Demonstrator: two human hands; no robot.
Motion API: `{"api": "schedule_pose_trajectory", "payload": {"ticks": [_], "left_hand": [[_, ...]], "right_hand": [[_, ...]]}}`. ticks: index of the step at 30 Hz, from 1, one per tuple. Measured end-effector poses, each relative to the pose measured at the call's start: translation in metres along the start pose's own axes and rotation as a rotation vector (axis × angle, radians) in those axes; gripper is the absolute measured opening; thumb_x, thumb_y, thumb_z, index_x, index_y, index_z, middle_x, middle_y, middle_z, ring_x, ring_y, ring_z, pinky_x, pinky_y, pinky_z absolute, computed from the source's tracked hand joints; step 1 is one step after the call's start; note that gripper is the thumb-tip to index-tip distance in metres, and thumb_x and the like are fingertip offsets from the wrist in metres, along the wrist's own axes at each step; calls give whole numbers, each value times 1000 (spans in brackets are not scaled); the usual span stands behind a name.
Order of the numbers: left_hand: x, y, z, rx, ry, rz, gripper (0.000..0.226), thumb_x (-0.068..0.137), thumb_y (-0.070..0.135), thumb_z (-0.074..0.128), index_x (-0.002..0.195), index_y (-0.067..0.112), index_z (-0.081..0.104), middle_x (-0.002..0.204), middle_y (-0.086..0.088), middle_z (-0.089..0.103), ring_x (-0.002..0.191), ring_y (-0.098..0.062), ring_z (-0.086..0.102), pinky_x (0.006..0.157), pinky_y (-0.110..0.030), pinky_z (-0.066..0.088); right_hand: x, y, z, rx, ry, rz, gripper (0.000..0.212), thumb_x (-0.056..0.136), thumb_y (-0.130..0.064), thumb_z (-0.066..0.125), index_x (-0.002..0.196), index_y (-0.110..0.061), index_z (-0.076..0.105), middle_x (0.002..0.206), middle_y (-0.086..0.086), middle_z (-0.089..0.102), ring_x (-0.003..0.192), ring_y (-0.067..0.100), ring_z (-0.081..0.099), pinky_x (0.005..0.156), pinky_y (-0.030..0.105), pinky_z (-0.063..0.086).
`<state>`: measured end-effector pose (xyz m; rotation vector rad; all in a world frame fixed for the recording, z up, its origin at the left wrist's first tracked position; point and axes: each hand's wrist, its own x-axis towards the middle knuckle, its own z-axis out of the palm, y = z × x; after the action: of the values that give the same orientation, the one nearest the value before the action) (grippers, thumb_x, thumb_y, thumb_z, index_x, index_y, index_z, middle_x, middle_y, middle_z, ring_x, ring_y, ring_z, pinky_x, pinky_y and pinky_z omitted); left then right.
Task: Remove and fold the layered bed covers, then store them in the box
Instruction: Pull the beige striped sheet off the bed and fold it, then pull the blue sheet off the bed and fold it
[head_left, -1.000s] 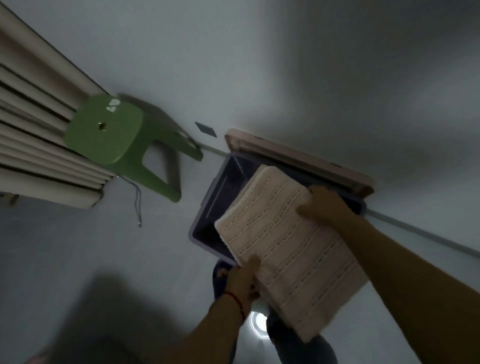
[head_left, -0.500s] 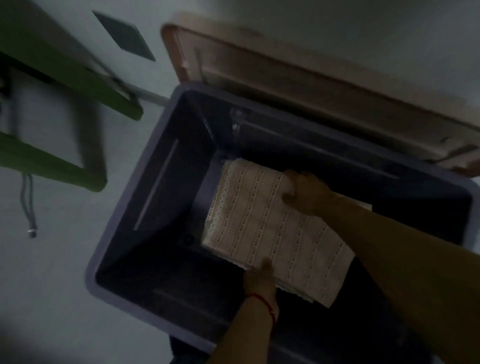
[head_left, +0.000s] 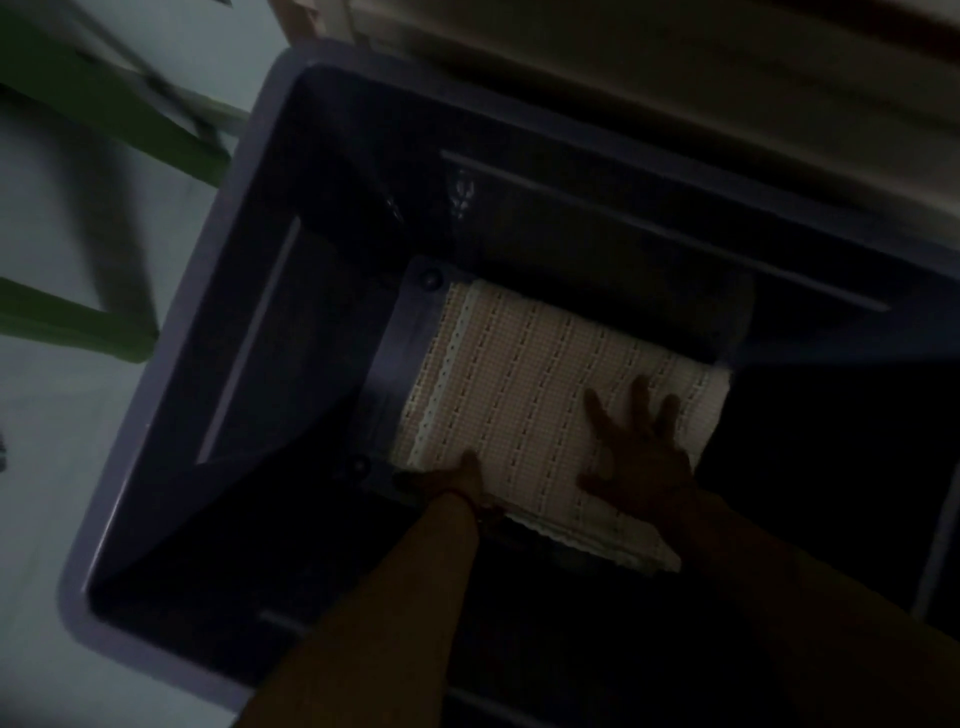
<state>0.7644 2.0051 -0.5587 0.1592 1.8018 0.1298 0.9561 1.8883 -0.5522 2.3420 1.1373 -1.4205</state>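
Observation:
A folded cream knitted cover (head_left: 524, 395) lies flat on the bottom of the deep purple storage box (head_left: 171, 364). My right hand (head_left: 641, 457) rests on top of the cover near its right end, fingers spread and straight. My left hand (head_left: 457, 480) is at the cover's near edge, thumb on top of the fabric; its other fingers are hidden in the dark under or beside the fold. A red string is around my left wrist.
The box's beige lid (head_left: 675, 78) stands open behind it against the wall. A green plastic stool (head_left: 78, 317) lies tipped on the pale floor to the left. The box's right half is in deep shadow.
The cover has gone down from mid-box to the bottom. My right hand let go of its far edge and now lies flat on top. The camera moved closer.

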Motion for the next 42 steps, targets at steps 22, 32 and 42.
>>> {"api": "schedule_pose_trajectory", "payload": {"ticks": [22, 32, 42], "left_hand": [[-485, 93, -165, 516, -152, 841, 39, 89, -7, 49, 111, 20, 67, 112, 1, 68, 101, -13, 64, 82, -13, 51], [-673, 40, -423, 26, 255, 873, 31, 85, -5, 53, 98, 18, 68, 101, 2, 71, 81, -11, 65, 71, -11, 49], [-699, -151, -690, -478, 788, 465, 27, 92, 13, 58, 116, 22, 64, 114, 0, 68, 96, -17, 65, 85, -24, 48]], "right_hand": [[-407, -213, -215, 604, 254, -397, 29, 97, -18, 59, 123, -30, 63, 120, -15, 62, 97, -13, 56, 78, 7, 43], [-615, -410, -249, 331, 29, -755, 17, 95, -14, 67, 93, -31, 70, 89, -8, 74, 90, 20, 70, 86, 35, 54], [-732, -590, -72, -260, -397, -1075, 25, 93, -7, 68, 91, -31, 72, 84, -9, 77, 84, 18, 74, 88, 48, 59]]}}
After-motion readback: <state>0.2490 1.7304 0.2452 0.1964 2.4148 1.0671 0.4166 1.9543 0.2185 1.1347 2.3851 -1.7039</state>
